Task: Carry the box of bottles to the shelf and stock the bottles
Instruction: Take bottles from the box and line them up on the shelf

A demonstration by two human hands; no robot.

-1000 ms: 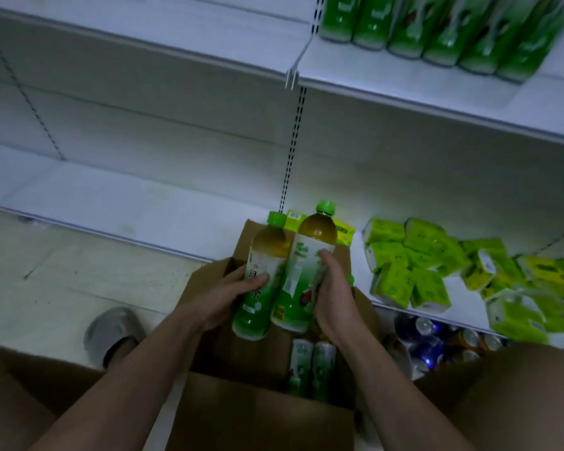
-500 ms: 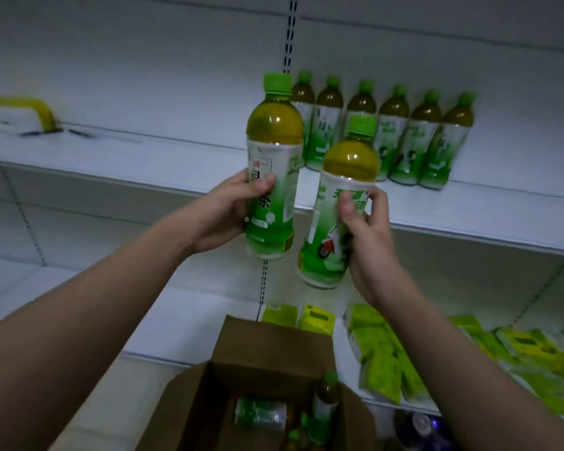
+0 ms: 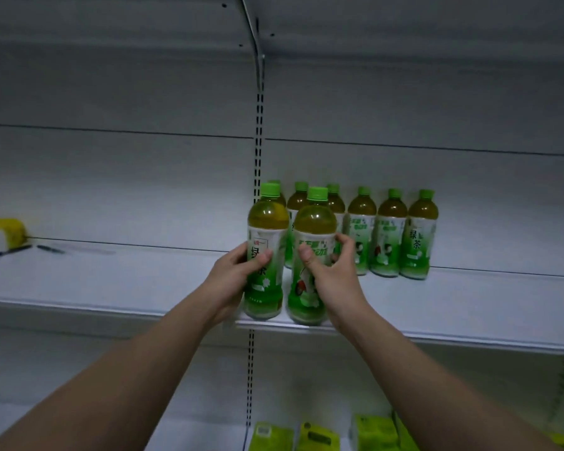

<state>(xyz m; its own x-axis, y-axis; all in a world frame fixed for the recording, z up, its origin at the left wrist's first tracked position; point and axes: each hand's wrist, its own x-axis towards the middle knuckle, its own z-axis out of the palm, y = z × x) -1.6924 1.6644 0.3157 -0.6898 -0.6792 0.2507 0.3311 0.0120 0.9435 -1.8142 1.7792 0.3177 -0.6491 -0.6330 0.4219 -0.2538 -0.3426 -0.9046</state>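
At far left on the shelf board I see a yellow-and-white object [image 3: 4,232] with two dark pens [image 3: 20,250] beside it. Green packets [image 3: 310,436] occupy the lower level.

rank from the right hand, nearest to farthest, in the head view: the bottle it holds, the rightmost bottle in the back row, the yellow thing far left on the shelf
From the right hand:
1. Held bottle, in its grip.
2. Rightmost bottle, back row, to the right.
3. Yellow thing, far left on the shelf.
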